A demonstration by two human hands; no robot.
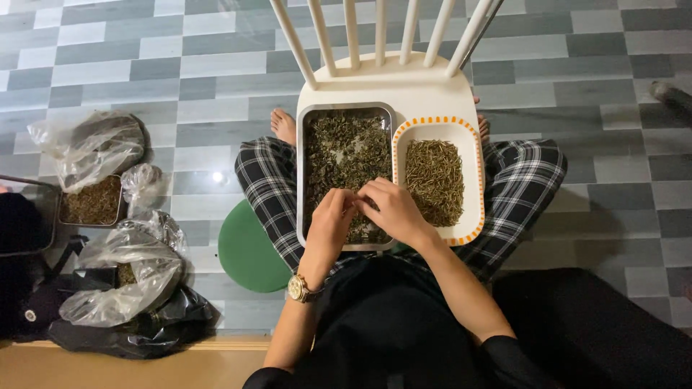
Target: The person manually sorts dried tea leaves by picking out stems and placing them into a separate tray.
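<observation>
A metal tray (308, 122) full of dark green dried leaves rests on the seat of a white chair (418, 90) in front of me. Beside it on the right sits a white tray with an orange dashed rim (472, 137), holding a pile of pale dried stems. My left hand (330, 220) and my right hand (393, 209) meet over the near end of the metal tray, fingers pinched together on a small bit of the dried herb. A gold watch sits on my left wrist.
A green stool (249, 248) pokes out under my left knee. On the grey tiled floor at left lie several clear plastic bags (94, 148), a metal tray of dried herb (92, 202) and a black bag (137, 331). A wooden edge runs along the bottom left.
</observation>
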